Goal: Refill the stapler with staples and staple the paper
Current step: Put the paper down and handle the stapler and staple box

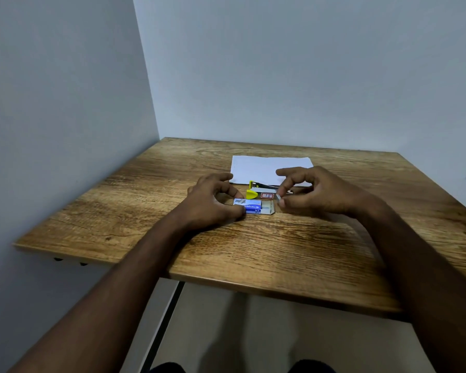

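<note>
Evidently the refill is under way; the left hand (213, 200) pins the small blue and white cardboard staple box (249, 206) flat on the wood-grain counter (253, 254), thumb and fingers curled closed against its left end, while the box's inner tray stands pulled out to the right; the right hand (315, 192) is pinched shut, thumb and fingertips meeting on what looks like a short silver strip of staples (279, 196), though it is too small to be certain; the yellow and grey stapler (261, 191) lies just behind the box, between both hands, and the white sheet of paper (269, 169) rests flat beyond it; I judge the strip light, stiff yet brittle, apt to snap if bent, so hold it by its long sides; the stapler, heavier and rigid, wants steadying by its body.
</note>
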